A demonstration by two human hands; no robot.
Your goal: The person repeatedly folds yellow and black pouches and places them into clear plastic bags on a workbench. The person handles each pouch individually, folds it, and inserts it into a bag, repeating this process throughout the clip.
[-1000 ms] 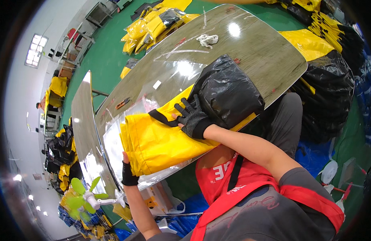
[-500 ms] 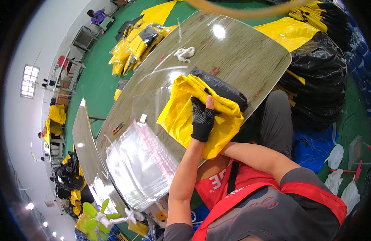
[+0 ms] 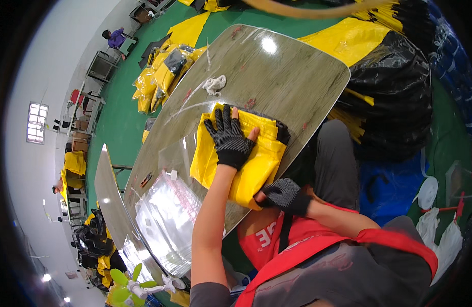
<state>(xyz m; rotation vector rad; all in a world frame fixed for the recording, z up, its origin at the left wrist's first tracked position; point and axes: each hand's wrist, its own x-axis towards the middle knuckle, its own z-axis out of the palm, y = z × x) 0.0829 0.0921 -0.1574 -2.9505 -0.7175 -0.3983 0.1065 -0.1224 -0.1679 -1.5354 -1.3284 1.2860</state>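
Observation:
A folded yellow tarp-like sheet (image 3: 261,158) lies on the near part of the wood-grain table (image 3: 292,66), a dark edge showing from under its far right corner. On top of it my left hand (image 3: 230,135), in a black dotted glove with bare thumb and fingertip, rests flat with fingers spread. My right hand (image 3: 284,197), gloved the same way, closes on the sheet's near corner at the table edge; its fingertips are partly hidden. Left of the sheet lies a stack of clear plastic bags (image 3: 167,220).
A crumpled white cloth (image 3: 214,85) and a small orange-and-black cutter (image 3: 146,179) lie on the table. Yellow packed bundles (image 3: 162,77) sit on the green floor beyond. At right stands a big black-and-yellow heap (image 3: 394,97). A green-bladed fan (image 3: 133,286) is at lower left.
The sheet has been laid flatter and more compact on the table. My left hand has spread open on it and shifted left; my right hand has come out from underneath to the near corner.

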